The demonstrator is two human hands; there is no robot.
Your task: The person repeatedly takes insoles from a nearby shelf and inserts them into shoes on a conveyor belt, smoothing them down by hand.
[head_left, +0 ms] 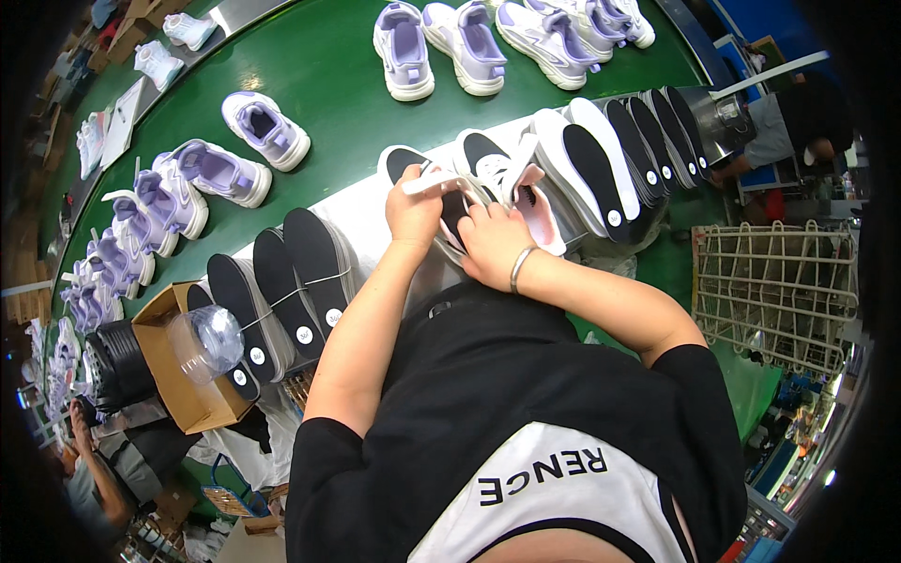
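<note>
A pair of white shoes with black toe panels and pink lining lies in front of me on a white surface. My left hand [411, 214] is closed on the tongue of the left shoe [399, 155], which it pulls up. My right hand [496, 242], with a metal bangle at its wrist, has its fingers bent over the edge of that shoe's opening; the fingertips are partly hidden. Dark lining or an insole shows inside. The right shoe [544, 223], with white laces, sits close against my right hand.
Stacks of black insoles [314, 253] stand to the left, with white and black insoles [601, 159] to the right. A cardboard box [202, 408] holds a clear plastic container [208, 342]. Lilac-and-white sneakers [404, 52] line the green table [328, 70]. A wire rack [774, 291] is at right; other people are nearby.
</note>
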